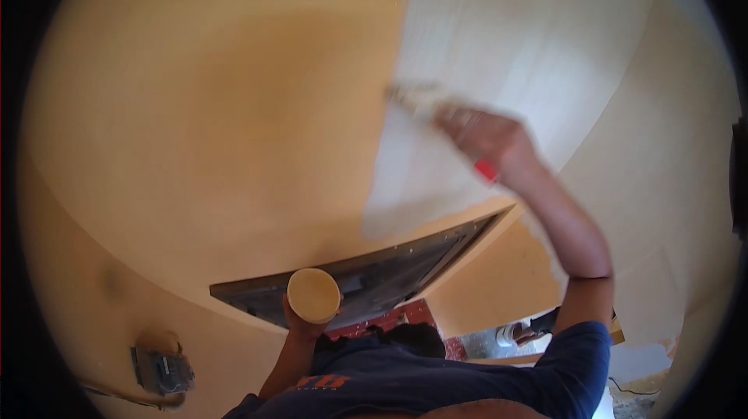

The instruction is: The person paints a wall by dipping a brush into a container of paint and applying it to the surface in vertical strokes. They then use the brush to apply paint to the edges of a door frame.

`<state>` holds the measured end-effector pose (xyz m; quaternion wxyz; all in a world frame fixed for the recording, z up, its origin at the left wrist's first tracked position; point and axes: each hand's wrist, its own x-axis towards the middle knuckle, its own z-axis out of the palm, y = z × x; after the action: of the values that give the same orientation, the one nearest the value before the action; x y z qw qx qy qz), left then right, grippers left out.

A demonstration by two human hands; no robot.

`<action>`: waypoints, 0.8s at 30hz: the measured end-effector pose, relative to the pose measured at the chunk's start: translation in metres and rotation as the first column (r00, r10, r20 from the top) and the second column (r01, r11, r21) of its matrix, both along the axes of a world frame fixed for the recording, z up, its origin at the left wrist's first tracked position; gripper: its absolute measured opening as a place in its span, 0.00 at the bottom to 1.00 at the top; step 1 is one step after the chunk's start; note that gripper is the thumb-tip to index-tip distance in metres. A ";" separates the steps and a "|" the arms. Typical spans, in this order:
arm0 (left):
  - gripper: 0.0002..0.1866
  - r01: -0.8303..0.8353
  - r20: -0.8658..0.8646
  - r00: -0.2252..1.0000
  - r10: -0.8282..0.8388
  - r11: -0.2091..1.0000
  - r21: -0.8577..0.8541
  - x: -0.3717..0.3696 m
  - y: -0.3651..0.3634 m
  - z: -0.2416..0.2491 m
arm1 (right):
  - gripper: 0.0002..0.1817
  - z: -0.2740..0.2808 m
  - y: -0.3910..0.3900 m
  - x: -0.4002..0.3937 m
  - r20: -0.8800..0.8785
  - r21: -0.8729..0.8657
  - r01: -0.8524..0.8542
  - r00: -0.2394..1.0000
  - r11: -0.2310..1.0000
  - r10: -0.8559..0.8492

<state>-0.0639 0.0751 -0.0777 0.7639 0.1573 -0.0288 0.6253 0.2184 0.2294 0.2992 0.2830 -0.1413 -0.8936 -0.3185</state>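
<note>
My right hand (489, 141), blurred by motion, is wrapped round a paintbrush (419, 100) with a red handle end below the fist. The bristles are at the border between the yellow-orange wall (234, 107) and a pale whitish painted area (506, 37). Low in front of my body, my left hand (302, 324) grips a round tub (314, 296) from below and the side. Its top shows a smooth cream-coloured surface, and most of the fingers are hidden behind it.
A dark, paint-specked panel (382, 267) juts out below the wall, just past the tub. An electrical box (162, 371) with cables is at the lower left. Lower right, another person's hand (534, 333) is near a white container (506, 333). Red flooring (417, 314) shows below.
</note>
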 end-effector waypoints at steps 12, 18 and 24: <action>0.40 -0.180 -0.045 0.984 0.175 0.961 -0.208 -0.004 0.006 0.027 | 0.26 0.030 0.020 -0.002 0.174 0.226 0.015 0.983 0.974 -0.056; 0.45 -0.257 -0.313 0.923 0.224 0.964 -0.067 -0.007 -0.006 0.040 | 0.16 0.031 -0.015 0.007 0.308 -0.021 -0.158 0.938 0.987 0.157; 0.45 -0.317 -0.348 0.910 0.226 0.919 -0.233 -0.007 -0.016 0.059 | 0.08 0.231 -0.023 0.004 -0.259 0.352 -0.054 0.954 0.935 0.153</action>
<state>-0.0704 0.0595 -0.0184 0.6778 0.1458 0.2055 0.6907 0.2223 0.2060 0.5305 0.4440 -0.0864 -0.7817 -0.4292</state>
